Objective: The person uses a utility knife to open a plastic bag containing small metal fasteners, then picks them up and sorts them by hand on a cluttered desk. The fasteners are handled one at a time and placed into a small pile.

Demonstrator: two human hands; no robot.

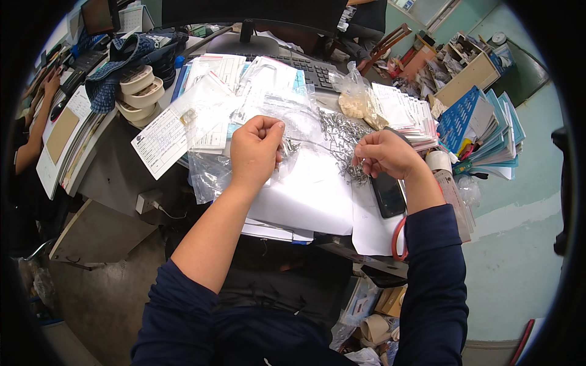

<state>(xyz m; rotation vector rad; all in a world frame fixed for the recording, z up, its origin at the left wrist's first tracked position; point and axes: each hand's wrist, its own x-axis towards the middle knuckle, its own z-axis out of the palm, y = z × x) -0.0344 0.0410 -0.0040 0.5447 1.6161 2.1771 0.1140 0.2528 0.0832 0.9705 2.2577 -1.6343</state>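
Observation:
A pile of small silvery metal pieces (336, 135) lies on white paper in the middle of the desk. Over its right edge is my right hand (386, 154), thumb and fingers drawn together at the pieces; what they pinch is too small to name. My left hand (255, 149) is closed in front of clear plastic bags (210, 168). A few metal bits show beside its fingertips, but its curled fingers hide whatever they hold. Just below my right hand lies a black phone (388, 194), with red-handled scissors (399, 239) nearer the desk edge.
Paper slips (163, 141) spread at the left, near stacked cream trays (140, 91). Behind are a keyboard (314, 72) and a monitor stand (246, 33). A tan-filled bag (357, 104), stacked cards (406, 113) and blue folders (482, 125) crowd the right. Another person's arm (38, 131) shows far left.

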